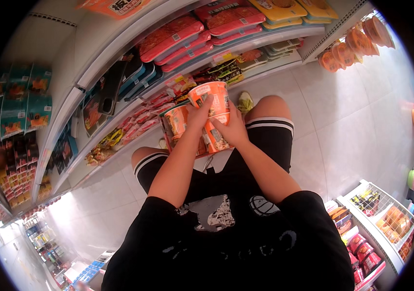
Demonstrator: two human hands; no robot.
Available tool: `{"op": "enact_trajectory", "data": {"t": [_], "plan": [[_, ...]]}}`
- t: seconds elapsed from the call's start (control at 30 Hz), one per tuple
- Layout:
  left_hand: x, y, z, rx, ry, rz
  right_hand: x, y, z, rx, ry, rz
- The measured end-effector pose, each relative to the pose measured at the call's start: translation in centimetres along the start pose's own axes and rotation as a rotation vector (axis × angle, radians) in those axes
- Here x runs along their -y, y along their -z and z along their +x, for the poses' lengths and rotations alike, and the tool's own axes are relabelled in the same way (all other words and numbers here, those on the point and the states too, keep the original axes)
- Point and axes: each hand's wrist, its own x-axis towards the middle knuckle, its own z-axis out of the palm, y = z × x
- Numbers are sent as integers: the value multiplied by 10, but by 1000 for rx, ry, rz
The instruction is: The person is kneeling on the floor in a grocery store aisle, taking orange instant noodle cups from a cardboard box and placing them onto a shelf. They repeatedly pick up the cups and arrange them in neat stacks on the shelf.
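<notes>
In front of me, between my knees, my left hand [199, 114] and my right hand [233, 126] press from both sides on an orange paper tub of instant food [218, 95]. A second orange tub [217, 137] sits directly below it, close to my right thumb. Whether the two tubs touch I cannot tell. Left of my left hand, another orange tub [176, 121] stands in a shallow open box [166, 134] with a red edge. My fingertips are partly hidden behind the upper tub.
Store shelves [97, 54] curve across the front and left. They bear red flat packs [172, 36], yellow packs [279, 9] and small bagged snacks [145, 116]. A dark phone [112, 91] leans on a lower shelf. Behind me at right stands a white rack with wire baskets [385, 214].
</notes>
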Motion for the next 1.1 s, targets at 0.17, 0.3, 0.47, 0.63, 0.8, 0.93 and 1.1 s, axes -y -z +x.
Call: {"op": "enact_trajectory", "data": {"t": [0.17,0.3,0.47,0.63,0.8,0.93,1.1], "plan": [[-4,-1,-6,13,25,12,-10,-4,2,-13,22,5],[-1,2,-5,22,21,17,-10,-3,1,2,38,51],[8,7,3,17,35,61,-17,-5,2,13,73,79],[10,10,-2,88,5,-5,-17,-4,1,-20,115,23],[16,-2,8,-29,-119,121,-2,2,5,-116,406,-217],[9,-8,6,-19,-101,101,2,1,13,-95,485,-255],[7,13,-4,102,4,-57,4,-7,8,-110,469,-356]]}}
